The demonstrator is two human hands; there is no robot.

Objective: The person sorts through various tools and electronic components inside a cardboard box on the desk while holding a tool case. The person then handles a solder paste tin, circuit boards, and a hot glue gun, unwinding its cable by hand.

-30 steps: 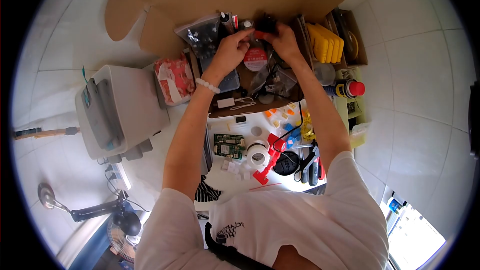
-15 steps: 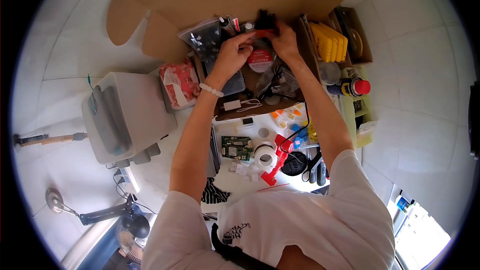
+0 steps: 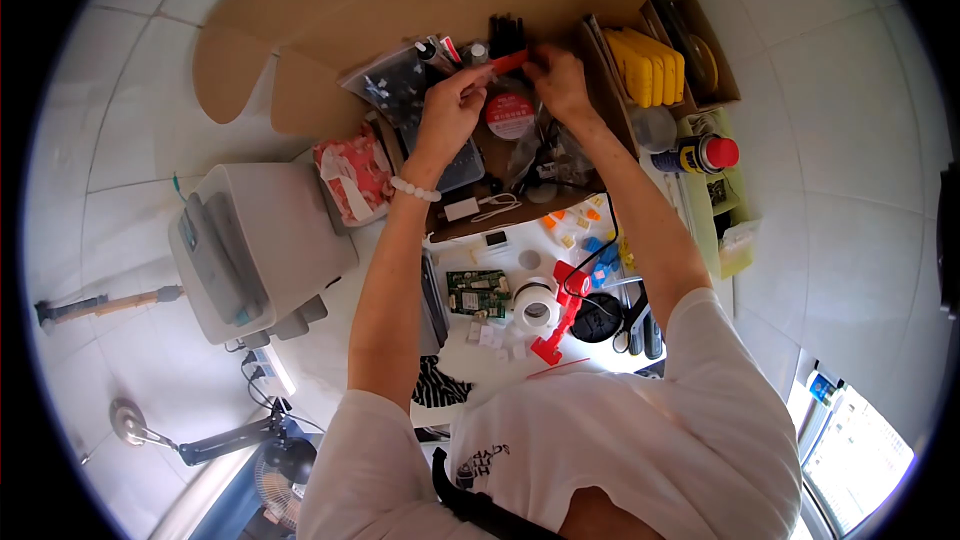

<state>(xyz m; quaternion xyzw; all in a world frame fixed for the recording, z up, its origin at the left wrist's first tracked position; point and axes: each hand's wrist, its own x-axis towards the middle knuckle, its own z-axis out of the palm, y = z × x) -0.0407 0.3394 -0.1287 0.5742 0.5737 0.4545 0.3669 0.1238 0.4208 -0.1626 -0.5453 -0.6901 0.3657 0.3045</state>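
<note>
Both my hands are inside an open cardboard box [image 3: 560,225]. A flat orange-red strip [image 3: 510,62] spans between them near the back. My left hand [image 3: 455,118], with a white bead bracelet at the wrist, has its fingers closed at the strip's left end. At the other end, my right hand [image 3: 562,85] pinches it. What the strip is, I cannot tell. Behind it stands a dark pronged object [image 3: 507,32]. Below lies a round roll with a red label [image 3: 510,115]. A clear bag of small parts [image 3: 390,90] sits left of my left hand.
Yellow cases [image 3: 645,65] and a spray can with a red cap [image 3: 700,154] stand at the right. On the table in front are a green circuit board [image 3: 478,292], a white ring-shaped part [image 3: 537,306], a red plastic part [image 3: 562,315] and scissors [image 3: 632,322]. A grey bin [image 3: 290,240] stands left.
The view has shifted slightly. The orange-red strip is now more tilted, its right end higher, and shows more clearly between my hands. Both hands still hold it.
</note>
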